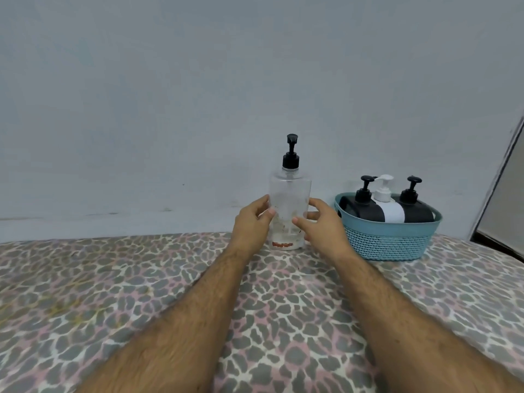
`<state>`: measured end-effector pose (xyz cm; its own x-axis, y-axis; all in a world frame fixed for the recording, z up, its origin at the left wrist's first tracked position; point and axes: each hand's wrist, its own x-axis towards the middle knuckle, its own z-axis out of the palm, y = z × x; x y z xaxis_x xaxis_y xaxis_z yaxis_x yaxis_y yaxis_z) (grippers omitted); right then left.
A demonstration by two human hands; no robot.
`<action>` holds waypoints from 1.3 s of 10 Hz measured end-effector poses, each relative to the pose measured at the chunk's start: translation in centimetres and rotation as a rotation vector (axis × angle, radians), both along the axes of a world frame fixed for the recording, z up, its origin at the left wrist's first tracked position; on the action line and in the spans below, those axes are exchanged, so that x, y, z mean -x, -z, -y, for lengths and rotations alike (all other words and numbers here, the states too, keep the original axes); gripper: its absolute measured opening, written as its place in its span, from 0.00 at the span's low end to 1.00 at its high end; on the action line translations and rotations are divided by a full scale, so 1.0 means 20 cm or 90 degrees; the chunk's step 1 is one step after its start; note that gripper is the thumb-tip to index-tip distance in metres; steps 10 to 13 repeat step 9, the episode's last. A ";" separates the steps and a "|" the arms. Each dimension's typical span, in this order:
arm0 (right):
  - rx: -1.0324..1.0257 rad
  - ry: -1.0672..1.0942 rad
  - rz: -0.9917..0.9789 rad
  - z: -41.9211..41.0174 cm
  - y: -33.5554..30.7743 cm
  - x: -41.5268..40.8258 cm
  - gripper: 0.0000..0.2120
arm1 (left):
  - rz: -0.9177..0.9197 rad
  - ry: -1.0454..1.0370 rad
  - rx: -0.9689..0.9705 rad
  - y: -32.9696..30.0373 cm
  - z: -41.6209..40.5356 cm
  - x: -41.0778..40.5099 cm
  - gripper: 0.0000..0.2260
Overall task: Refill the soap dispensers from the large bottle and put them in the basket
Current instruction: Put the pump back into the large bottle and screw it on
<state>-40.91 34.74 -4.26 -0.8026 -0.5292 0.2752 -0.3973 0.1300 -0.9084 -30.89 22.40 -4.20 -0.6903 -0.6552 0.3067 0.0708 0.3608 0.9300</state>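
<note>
A large clear bottle (289, 202) with a black pump stands upright on the patterned surface near the wall; it looks almost empty, with a little white at the bottom. My left hand (251, 225) is at its left side and my right hand (323, 225) at its right, fingers apart and curved around it, fingertips touching or nearly touching the plastic. To the right stands a teal woven basket (388, 242). In it lie three dispensers: a black one (365, 209), a white one (390, 211) and another black one (416, 211), pumps pointing up.
The leopard-patterned cloth (141, 293) covers the whole surface out to the grey wall (198, 95). A dark-framed panel (502, 199) leans at the far right, just beyond the basket.
</note>
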 end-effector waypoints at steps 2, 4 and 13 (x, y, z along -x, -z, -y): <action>-0.007 0.001 -0.006 0.02 0.02 0.03 0.23 | 0.000 0.003 -0.008 0.03 0.03 0.02 0.17; -0.019 0.015 -0.023 0.02 0.02 0.01 0.24 | 0.040 0.050 0.027 0.04 0.04 0.03 0.18; -0.168 0.035 -0.040 -0.05 0.00 -0.04 0.32 | 0.164 0.044 0.075 0.00 -0.01 -0.08 0.32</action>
